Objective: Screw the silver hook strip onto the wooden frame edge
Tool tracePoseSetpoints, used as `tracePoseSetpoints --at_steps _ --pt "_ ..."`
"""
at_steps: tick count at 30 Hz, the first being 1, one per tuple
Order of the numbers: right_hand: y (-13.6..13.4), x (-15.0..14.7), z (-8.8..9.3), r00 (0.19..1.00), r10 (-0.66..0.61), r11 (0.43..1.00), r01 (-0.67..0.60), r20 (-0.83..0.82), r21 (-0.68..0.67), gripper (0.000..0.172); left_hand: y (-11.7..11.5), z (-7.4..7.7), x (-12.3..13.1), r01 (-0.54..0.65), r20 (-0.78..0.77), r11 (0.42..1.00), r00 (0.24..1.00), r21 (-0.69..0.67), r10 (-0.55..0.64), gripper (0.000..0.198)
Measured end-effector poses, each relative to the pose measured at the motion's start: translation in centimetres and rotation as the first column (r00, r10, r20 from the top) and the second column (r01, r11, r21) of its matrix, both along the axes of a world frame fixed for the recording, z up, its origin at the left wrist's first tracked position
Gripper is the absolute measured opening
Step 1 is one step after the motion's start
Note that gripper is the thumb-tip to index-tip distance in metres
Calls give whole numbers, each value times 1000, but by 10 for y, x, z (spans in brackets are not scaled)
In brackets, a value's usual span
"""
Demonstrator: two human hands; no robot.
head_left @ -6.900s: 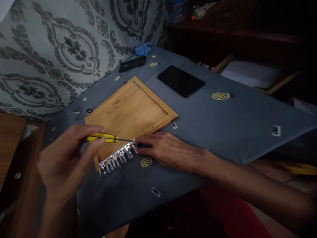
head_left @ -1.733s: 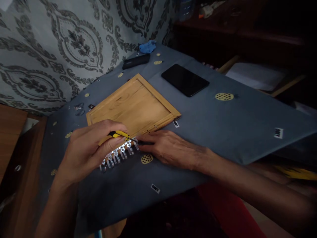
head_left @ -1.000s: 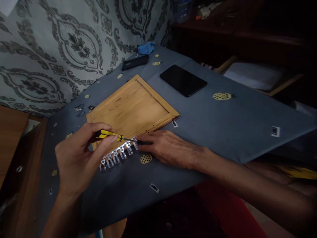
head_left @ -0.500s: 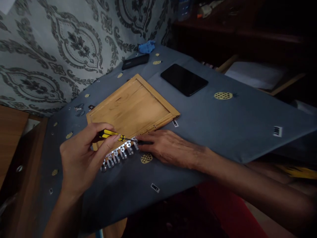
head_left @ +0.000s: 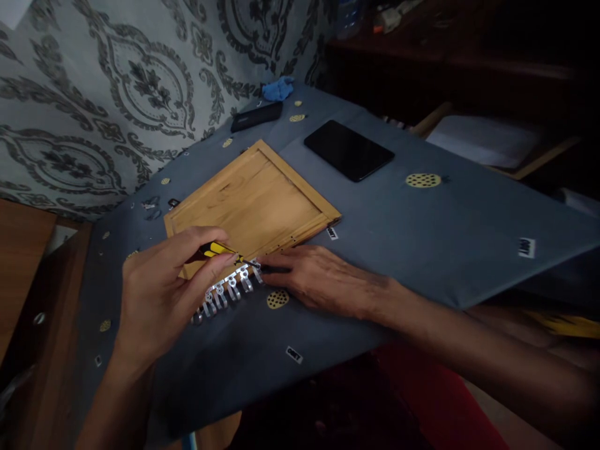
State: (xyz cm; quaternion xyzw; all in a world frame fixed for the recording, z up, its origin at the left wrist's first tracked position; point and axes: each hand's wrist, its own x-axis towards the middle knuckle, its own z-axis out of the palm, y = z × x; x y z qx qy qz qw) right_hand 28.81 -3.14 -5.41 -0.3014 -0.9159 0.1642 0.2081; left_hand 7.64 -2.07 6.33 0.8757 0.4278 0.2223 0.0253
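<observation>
My left hand (head_left: 164, 287) is closed around the yellow and black handle of a screwdriver (head_left: 219, 249). Its thin shaft slants down to the right, and the tip meets the metal hook (head_left: 257, 273) at the right end of a row. Several silver hooks (head_left: 233, 287) line the near edge of a framed wooden board (head_left: 248, 203), which lies flat. Against that same edge rests my right hand (head_left: 319, 275), its fingertips closed at the end hook. Exactly how those fingertips grip is partly hidden. Part of the board's left corner is covered by my left hand.
Behind the board on the grey-blue cloth (head_left: 375, 262) lie a black tablet or phone (head_left: 349, 150), a dark case-like object (head_left: 256, 117) and a crumpled blue item (head_left: 278, 89). Small clear or metal pieces (head_left: 150, 206) sit near the patterned wall covering (head_left: 145, 81).
My left hand and the screwdriver handle have shifted slightly right and up, with the grip turned a little. The tip stays at the end hook. My right hand and the board have not moved.
</observation>
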Motion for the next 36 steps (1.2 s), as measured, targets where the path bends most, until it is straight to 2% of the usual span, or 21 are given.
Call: tracePoseSetpoints --at_steps 3,8,19,25,30,33,36 --pt "0 0 0 1000 5 1000 -5 -1 5 39 3 2 1 33 -24 999 999 -1 -33 13" --pt "2 0 -1 1000 22 1000 -22 -7 -3 38 8 5 -1 118 -59 989 991 -88 -124 17" --pt "2 0 -5 998 21 1000 -22 -53 -9 41 18 11 -1 236 -56 961 968 -142 -246 15" --pt "2 0 -7 996 16 1000 -17 -90 -16 42 32 21 0 342 -66 909 928 -238 -366 15" --pt "2 1 -5 996 14 1000 -15 -88 -7 43 41 28 2 350 -41 865 920 -361 -389 16" --pt "2 1 -5 994 11 1000 -12 -105 -4 43 37 26 -3 339 -48 896 929 -286 -367 15" --pt "1 1 -5 994 7 1000 -8 -108 -6 43 28 20 -9 272 -44 941 957 -200 -286 16"
